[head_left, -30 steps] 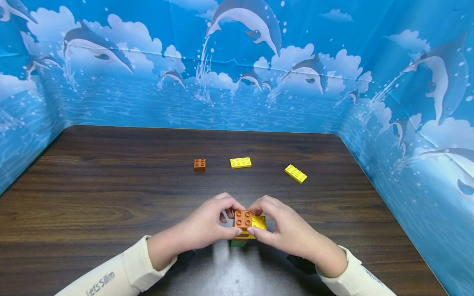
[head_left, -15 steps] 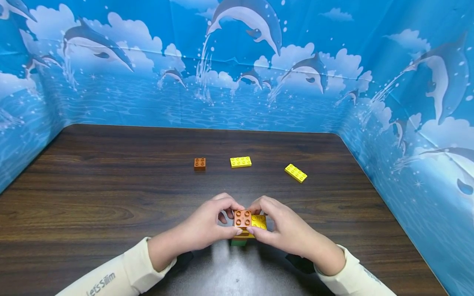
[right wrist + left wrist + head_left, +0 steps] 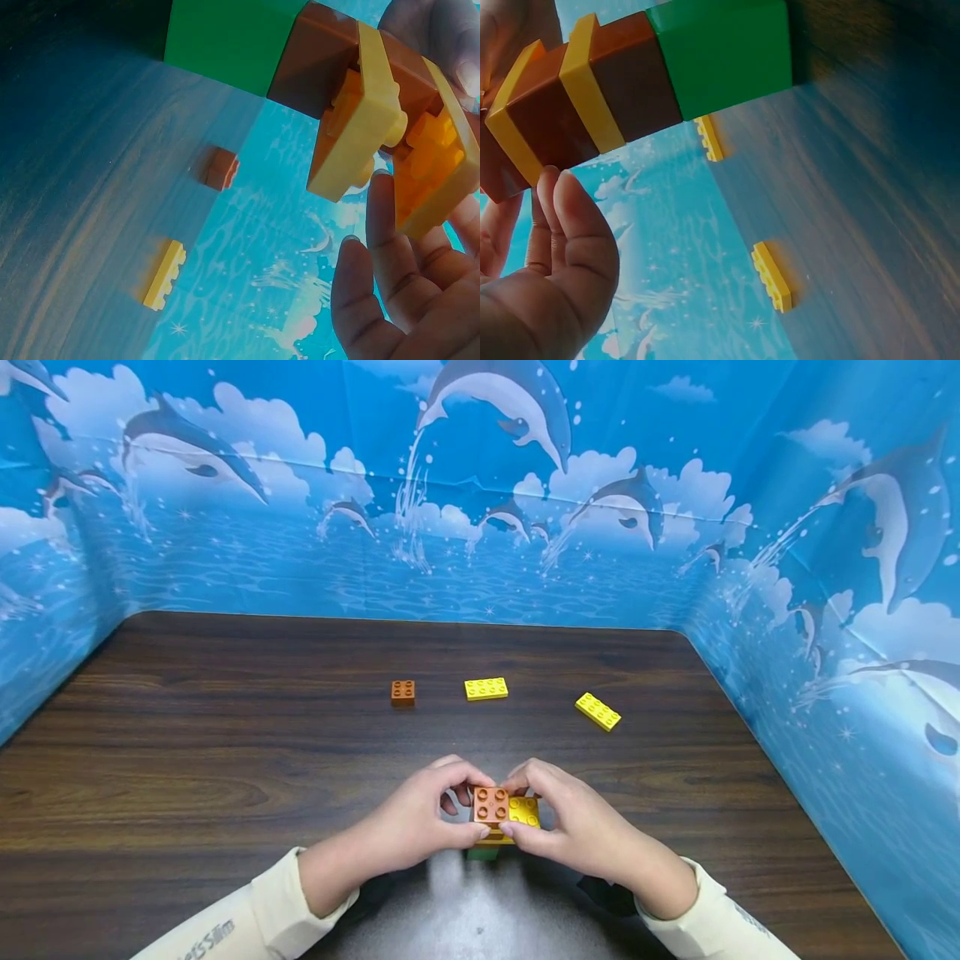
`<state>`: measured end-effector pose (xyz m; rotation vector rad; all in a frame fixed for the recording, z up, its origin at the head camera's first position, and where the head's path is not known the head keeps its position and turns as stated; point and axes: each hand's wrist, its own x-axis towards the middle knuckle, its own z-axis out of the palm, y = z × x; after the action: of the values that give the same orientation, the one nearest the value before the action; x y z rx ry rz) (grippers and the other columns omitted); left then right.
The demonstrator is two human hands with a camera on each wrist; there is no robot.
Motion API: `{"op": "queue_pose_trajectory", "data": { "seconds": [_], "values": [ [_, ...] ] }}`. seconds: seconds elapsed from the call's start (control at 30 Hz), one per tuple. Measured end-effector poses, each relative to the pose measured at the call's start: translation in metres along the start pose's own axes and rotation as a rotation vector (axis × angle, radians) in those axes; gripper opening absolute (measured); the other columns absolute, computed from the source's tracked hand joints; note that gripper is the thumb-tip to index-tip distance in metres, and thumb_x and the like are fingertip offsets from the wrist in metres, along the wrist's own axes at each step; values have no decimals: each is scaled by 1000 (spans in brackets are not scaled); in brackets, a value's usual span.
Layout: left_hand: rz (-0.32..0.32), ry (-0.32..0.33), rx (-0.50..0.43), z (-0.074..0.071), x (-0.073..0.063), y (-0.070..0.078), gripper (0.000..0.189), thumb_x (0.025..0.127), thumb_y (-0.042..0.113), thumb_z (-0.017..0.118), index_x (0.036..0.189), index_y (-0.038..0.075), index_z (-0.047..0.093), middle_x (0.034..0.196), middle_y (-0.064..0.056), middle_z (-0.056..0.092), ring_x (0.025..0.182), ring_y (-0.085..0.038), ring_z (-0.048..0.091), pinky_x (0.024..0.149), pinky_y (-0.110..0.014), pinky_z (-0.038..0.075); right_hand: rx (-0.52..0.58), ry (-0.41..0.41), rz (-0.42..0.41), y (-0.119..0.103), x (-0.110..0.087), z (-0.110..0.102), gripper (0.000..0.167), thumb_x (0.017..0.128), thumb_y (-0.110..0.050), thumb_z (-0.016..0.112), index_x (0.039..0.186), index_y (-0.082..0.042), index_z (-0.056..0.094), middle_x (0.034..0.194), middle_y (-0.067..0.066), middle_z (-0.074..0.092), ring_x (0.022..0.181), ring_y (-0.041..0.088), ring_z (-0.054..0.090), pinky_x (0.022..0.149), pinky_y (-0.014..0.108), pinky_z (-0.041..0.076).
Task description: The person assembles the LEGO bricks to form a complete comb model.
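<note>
Gripping glossy, round-studded block tower [image 3: 634, 82] with curled fingers of left hand [image 3: 422, 818] and right hand [image 3: 568, 822]. Noted flat yellow bricks [image 3: 486, 689] [image 3: 597, 712] beyond, on wood-grained worktop [image 3: 225, 735].

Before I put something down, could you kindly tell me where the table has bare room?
The table is bare left of the left sleeve and loose brown brick, and right of the angled yellow brick. The strip between the middle yellow brick and dolphin backdrop is free. Front centre is crowded: there the left hand and right hand hold the brick tower.
</note>
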<state>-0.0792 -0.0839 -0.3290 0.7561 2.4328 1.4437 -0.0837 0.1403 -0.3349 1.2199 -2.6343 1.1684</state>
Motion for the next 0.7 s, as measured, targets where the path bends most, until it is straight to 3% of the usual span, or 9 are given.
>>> {"op": "queue_pose_trajectory", "data": {
  "seconds": [0.47, 0.7],
  "values": [
    [-4, 5, -14, 1, 0, -2, 29, 78, 10, 75, 106, 9, 66, 91, 3, 54, 85, -13, 50, 72, -24, 48, 14, -12, 1, 5, 0, -5, 25, 88, -18, 71, 110, -15, 60, 105, -7, 61, 95, 11, 56, 84, 36, 50],
    [-5, 9, -7, 2, 1, -2, 31, 77, 10, 75, 107, 8, 66, 91, 3, 54, 85, -12, 50, 73, -24, 48, 60, 49, 150, 23, 4, -18, 25, 93, -18, 64, 118, -14, 61, 114, -4, 61, 105, 13, 56, 90, 47, 47]
  ]
}}
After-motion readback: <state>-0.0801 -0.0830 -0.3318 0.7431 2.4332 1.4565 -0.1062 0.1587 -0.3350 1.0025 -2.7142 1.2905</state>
